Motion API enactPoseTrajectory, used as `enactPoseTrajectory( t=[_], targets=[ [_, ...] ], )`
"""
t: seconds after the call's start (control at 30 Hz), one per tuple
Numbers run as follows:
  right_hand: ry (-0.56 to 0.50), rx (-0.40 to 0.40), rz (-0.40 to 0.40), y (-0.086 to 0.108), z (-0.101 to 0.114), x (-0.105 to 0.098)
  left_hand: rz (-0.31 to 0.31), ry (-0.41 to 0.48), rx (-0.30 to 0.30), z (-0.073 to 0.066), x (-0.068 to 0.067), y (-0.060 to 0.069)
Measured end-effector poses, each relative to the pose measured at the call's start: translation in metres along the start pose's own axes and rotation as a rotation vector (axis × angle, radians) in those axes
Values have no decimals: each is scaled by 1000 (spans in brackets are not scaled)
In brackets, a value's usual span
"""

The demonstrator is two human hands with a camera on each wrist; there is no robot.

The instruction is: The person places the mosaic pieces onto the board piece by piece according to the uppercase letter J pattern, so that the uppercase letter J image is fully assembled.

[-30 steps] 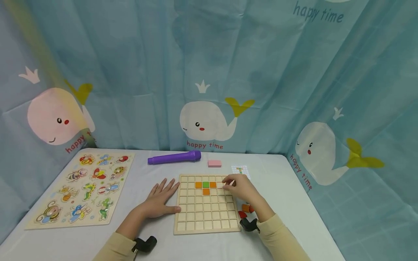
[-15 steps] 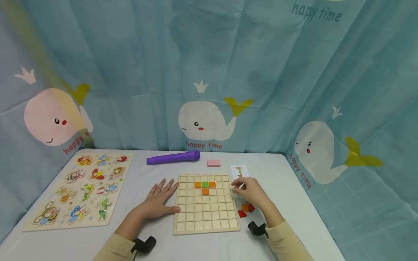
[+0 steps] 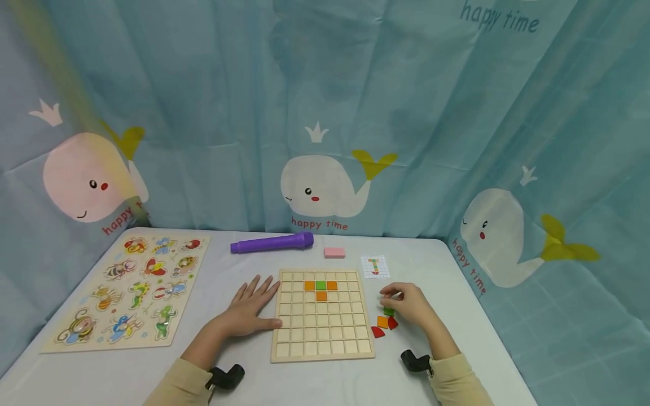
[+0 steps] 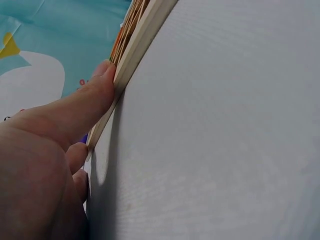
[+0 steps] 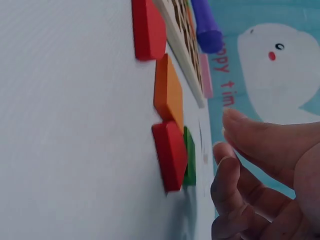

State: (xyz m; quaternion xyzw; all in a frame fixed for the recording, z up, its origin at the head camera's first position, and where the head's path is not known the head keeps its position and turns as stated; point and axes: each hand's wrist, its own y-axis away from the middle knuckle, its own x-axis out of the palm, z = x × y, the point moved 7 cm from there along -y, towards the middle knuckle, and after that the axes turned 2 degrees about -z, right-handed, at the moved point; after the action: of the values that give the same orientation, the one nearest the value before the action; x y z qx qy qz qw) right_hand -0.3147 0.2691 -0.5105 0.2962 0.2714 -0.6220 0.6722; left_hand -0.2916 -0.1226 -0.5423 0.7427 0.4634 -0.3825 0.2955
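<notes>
A wooden grid board [image 3: 325, 338] lies on the table. One green tile [image 3: 320, 285] and 3 orange tiles sit in its upper cells. My left hand [image 3: 247, 313] is spread out, with thumb and fingertips touching the board's left edge. To the right of the board my right hand [image 3: 410, 305] hovers over a loose green tile [image 3: 388, 311], which it partly covers. The right wrist view shows its thumb and fingers loosely bent, with nothing between them. Beside the green tile lie an orange square tile [image 5: 169, 91] and two curved-edged red tiles [image 5: 170, 155].
A small pattern card [image 3: 375, 267] lies beyond the right hand. Behind the board are a pink block [image 3: 334, 253] and a purple microphone-shaped stick [image 3: 272, 243]. An insect puzzle board [image 3: 127, 293] takes up the left side. A whale-printed curtain [image 3: 325, 84] hangs behind the table.
My right hand has moved from the board's upper right cells rightward and nearer to me, over the loose tiles, uncovering the pattern card. The left hand stays at the board's edge.
</notes>
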Motion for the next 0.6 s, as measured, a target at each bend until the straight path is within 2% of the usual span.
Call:
enactPoseTrajectory(
  t=[0.17,0.33,0.6],
  targets=[
    [-7,15,7,1,-10,-1,-2,13,-4,0,-2,3],
    [42,42,15,2,-17,-1,-3,12,-3,1,-2,2],
    [55,66,53,3,-18,-1,2,17,6,2,1,-1]
  ],
)
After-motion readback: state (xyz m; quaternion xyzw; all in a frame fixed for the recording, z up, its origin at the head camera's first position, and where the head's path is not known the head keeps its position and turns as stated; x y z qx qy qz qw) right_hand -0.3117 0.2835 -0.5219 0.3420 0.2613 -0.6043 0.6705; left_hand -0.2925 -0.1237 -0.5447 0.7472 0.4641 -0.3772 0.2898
